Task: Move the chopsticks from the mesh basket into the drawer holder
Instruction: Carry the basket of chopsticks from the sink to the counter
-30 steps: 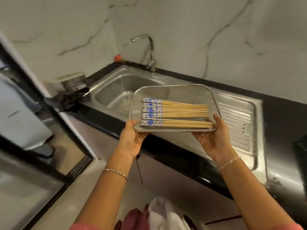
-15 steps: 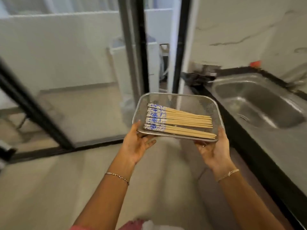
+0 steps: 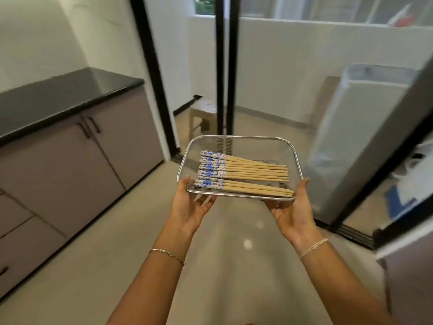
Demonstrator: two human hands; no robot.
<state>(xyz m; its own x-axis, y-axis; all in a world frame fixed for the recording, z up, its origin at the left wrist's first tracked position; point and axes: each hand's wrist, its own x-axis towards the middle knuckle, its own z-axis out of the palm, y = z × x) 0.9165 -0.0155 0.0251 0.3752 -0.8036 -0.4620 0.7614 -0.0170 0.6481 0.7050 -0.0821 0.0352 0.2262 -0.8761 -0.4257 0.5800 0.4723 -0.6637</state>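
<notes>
Between your left hand (image 3: 191,207) and right hand (image 3: 293,213), the rectangular steel mesh basket (image 3: 239,136) sits level, each grip pinching a near corner. Wooden chopsticks with blue-patterned ends (image 3: 243,175) lie flat inside. Carry it level toward the black-topped bench (image 3: 58,97), probably where the unseen drawer holder sits.

Carrier: mesh basket (image 3: 236,136), gripped at its near corners by left hand (image 3: 189,207) and right hand (image 3: 293,212), holds wooden chopsticks (image 3: 246,174) lying flat, parallel, blue-patterned ends leftward.

One head-worn wide-angle view, facing forward and down; mesh basket (image 3: 257,146) near, centre frame.
</notes>
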